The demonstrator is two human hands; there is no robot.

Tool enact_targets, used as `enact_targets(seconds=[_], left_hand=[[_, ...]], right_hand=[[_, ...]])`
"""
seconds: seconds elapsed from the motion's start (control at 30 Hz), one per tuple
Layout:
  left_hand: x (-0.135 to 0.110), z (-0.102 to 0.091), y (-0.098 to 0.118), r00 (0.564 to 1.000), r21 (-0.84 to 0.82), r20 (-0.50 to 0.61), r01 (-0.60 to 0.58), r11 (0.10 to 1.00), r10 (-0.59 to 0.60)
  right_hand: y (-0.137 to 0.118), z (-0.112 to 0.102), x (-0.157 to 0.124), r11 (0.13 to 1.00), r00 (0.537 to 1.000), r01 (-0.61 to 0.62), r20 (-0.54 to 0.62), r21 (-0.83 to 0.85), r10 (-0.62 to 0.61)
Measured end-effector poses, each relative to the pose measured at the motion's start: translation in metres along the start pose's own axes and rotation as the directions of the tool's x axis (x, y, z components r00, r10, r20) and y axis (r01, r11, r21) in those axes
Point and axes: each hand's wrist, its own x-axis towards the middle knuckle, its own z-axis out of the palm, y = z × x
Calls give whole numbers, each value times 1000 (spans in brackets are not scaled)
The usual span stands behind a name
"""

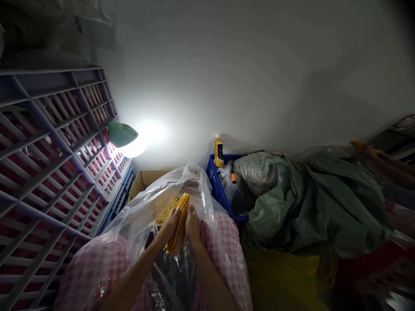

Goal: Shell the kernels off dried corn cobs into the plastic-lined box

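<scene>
A yellow ear of dried corn (180, 220) is held upright at a slant between my two hands, over an open clear plastic bag (139, 216). My left hand (169, 225) is closed around its left side, thumb along the kernels. My right hand (192, 223) presses against the ear from the right, its fingers partly hidden. The ear's lower right side looks stripped of kernels. Loose yellow corn kernels (162, 208) lie inside the bag just behind my left hand. The bag spreads over my lap, across pink checked cloth (222, 237).
A cardboard box (140, 181) stands behind the bag. At left rise stacked plastic crates (58, 151) with a lit green-shaded lamp (122, 134). To the right are a blue crate (220, 192), a yellow bottle (218, 151) and green sacks (343, 198). Another person's hand (365, 147) shows far right.
</scene>
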Motion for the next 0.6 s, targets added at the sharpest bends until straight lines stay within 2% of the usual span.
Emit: enact_targets(seconds=[0.2,0.37,0.6], left_hand=[[-8,14,-8,997,70,79,-20,997,15],[-12,19,-22,999,107,7,-38,994,37],[-14,17,-23,999,72,14,-37,997,36]], right_hand=[[3,-3,3,993,991,-105,-89,-50,100],[12,1,0,992,993,-63,-101,-107,52],[15,1,-2,990,993,-39,-114,-139,24]])
